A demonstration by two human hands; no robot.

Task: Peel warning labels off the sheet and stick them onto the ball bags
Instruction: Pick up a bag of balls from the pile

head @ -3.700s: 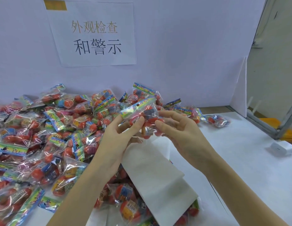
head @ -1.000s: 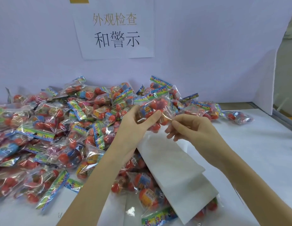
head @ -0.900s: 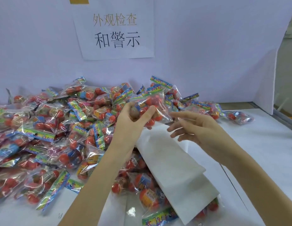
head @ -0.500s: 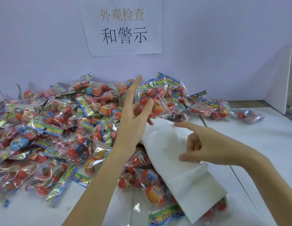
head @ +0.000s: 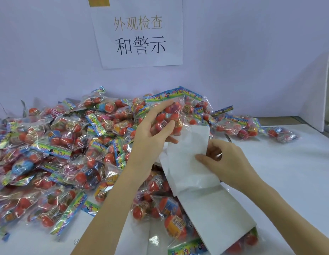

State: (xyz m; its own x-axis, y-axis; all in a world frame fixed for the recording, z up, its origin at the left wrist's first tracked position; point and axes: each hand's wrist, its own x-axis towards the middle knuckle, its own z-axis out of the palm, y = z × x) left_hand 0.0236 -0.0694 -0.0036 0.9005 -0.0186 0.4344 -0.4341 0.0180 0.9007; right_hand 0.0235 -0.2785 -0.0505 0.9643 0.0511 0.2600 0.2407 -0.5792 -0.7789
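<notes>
I am holding one ball bag up in my left hand, over the big pile of bags that is lying along the back and left side of the table. My left fingers are curling around the bag. My right hand is pinching the white label sheet, thumb on top, fingers underneath. The sheet is lying on some bags near the front edge. I think I should peel one label slowly from its corner, keep the bag flat and tight, then press it down smooth.
</notes>
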